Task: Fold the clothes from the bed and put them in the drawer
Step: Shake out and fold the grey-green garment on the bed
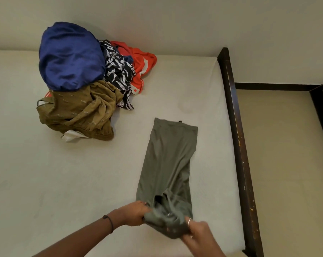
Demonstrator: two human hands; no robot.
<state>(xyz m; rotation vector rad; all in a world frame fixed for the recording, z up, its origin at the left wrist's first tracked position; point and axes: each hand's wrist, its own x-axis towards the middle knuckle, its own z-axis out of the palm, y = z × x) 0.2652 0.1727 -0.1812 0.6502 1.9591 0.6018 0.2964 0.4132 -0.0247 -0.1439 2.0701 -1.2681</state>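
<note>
Hands gripped the near end of a grey-green garment [168, 164] on the bed [64, 182]. The left hand [134, 213] was closed on the bunched cloth at its near left corner, a dark band on that wrist. The right hand [199, 234], a ring on one finger, pinched the near right corner, fingers curled shut on the fabric. The garment lay folded into a long narrow strip, running from the hands away toward the far right, flat on the mattress except where it was gathered at the hands.

No drawer or other container showed. Far left sat a loose pile: a blue satin piece [71, 56] on top, an olive shirt [79, 112] at its near side, a black-and-white print [120, 71] to the right, and a red item [140, 65] at the far right edge. The pile lay well apart from the strip, with bare mattress between.

A dark wooden frame [238, 145] ran along the bed's right edge, near the strip. Open mattress lay to the near left, and floor beyond the frame on the right.
</note>
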